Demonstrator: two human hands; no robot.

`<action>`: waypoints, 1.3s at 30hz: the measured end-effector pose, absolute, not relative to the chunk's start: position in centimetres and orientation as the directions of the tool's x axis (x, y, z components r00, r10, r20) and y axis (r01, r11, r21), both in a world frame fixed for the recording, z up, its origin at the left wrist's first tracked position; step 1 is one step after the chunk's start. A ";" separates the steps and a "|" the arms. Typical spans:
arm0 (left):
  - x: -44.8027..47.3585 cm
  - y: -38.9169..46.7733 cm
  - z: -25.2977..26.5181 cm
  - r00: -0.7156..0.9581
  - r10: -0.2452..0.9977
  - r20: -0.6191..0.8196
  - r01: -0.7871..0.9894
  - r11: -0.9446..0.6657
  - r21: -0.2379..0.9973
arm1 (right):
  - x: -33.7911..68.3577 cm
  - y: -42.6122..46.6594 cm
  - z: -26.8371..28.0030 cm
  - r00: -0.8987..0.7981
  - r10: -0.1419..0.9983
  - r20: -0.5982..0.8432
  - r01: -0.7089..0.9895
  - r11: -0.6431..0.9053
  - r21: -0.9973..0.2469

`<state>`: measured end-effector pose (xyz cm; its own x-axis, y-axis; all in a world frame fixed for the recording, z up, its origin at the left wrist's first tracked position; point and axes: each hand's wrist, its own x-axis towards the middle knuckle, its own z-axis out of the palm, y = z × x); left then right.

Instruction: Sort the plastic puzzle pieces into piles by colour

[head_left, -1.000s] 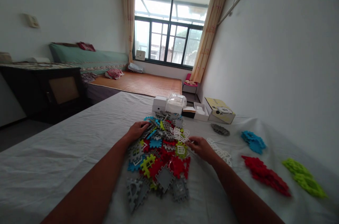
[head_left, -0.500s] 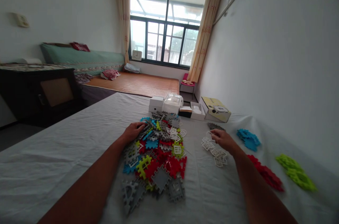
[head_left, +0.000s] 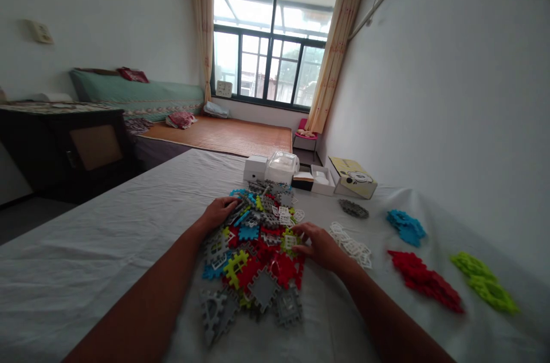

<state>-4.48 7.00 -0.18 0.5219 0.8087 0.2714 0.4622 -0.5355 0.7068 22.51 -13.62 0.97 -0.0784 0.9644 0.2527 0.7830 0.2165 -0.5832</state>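
A mixed heap of plastic interlocking building tiles [head_left: 266,251] in red, grey, green and blue lies on the white cloth before me. My left hand [head_left: 219,214] rests against the heap's far left side, fingers stretched onto grey tiles. Over the heap's right edge, my right hand [head_left: 321,244] has thumb and fingers apart, close to a green tile [head_left: 289,235] with a white lattice window piece [head_left: 291,241] on it. Other white window pieces [head_left: 284,215] lie farther back on the heap. Beside my right wrist is a group of white window pieces [head_left: 354,247].
Sorted by colour on the right are grey tiles [head_left: 353,208], blue tiles [head_left: 406,228], red tiles [head_left: 425,280] and green tiles [head_left: 485,283]. Behind the heap stand a clear plastic container [head_left: 282,165], a white box [head_left: 256,168], an open white box [head_left: 322,180] and a yellow box [head_left: 353,177].
My right hand has moved left from the white window pieces to the heap's right edge, and its fingers have spread. My left hand has stayed by the heap.
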 end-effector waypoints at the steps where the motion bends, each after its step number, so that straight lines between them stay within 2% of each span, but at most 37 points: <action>1: -4.5 7.0 -0.2 0.525 0.806 0.273 0.463 -0.540 0.703 | 22.4 -13.6 0.9 -0.076 0.966 0.248 0.767 0.216 -0.604; 8: -4.5 6.9 -0.2 0.529 0.807 0.264 0.462 -0.535 0.708 | 22.8 -13.8 2.4 0.003 0.973 0.230 0.626 0.177 -0.759; 16: -4.5 6.9 -0.1 0.521 0.818 0.245 0.469 -0.514 0.718 | 22.4 -13.9 2.9 -0.003 0.901 0.433 0.609 0.345 -0.714; 21: -4.5 7.0 -0.2 0.510 0.824 0.248 0.465 -0.506 0.727 | 22.5 -14.0 2.8 0.034 0.858 0.512 0.609 0.388 -0.691; 24: -4.5 7.1 -0.3 0.510 0.823 0.251 0.465 -0.509 0.724 | 22.8 -13.8 2.9 0.101 0.859 0.502 0.618 0.342 -0.708; 28: -4.5 7.3 -0.4 0.523 0.811 0.262 0.477 -0.533 0.699 | 24.0 -13.5 3.6 0.259 0.868 0.423 0.556 0.223 -0.800; 33: -4.6 7.8 -0.6 0.527 0.817 0.236 0.483 -0.516 0.707 | 29.6 -16.2 5.4 0.381 0.856 0.350 0.514 0.119 -0.850; 36: -4.7 8.1 -0.7 0.522 0.819 0.238 0.491 -0.517 0.701 | 36.7 -21.1 5.6 0.556 0.742 0.376 0.564 -0.003 -0.826; 39: -4.7 8.5 -0.9 0.526 0.813 0.249 0.502 -0.534 0.681 | 45.1 -28.0 4.6 0.764 0.459 0.454 0.596 -0.232 -0.769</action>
<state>-4.66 8.50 -0.93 0.5264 0.8128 0.2494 0.5015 -0.5337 0.6809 45.06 -28.03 4.55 0.7638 0.4591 0.4536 0.5961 -0.2324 -0.7686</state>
